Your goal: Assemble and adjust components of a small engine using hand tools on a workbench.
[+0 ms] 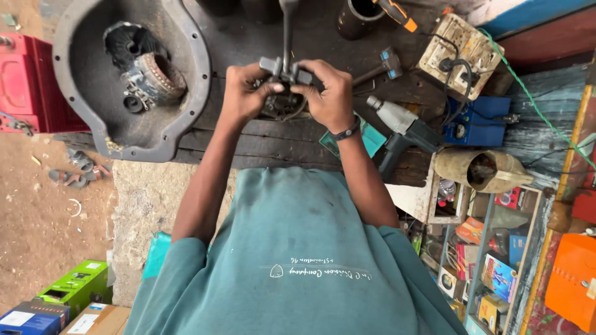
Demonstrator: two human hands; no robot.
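Both hands on one part at the far middle of the dark, oil-stained wooden tabletop (pixel 248 139). Left hand (pixel 248 93) and right hand (pixel 329 93) clenched from either side around a small dark round metal assembly (pixel 282 102), thumbs pressing on its grey block-shaped top piece (pixel 285 67). Thin grey metal rod (pixel 287 25) rising from the assembly toward the far edge. Underside of the assembly hidden by the fingers; seating on the tabletop not discernible.

Judgement for the step in hand: keep thumb pressure even on both sides so the top piece stays square, wrists low, rod kept in line and not levered sideways.

Nearby: large grey cast-metal housing (pixel 186 43) to the left, holding a ribbed rotor-like part (pixel 158 77); grey power drill (pixel 403 127) just right of the right hand; orange-handled screwdriver (pixel 397 12) far right. Keep elbows clear of the drill.
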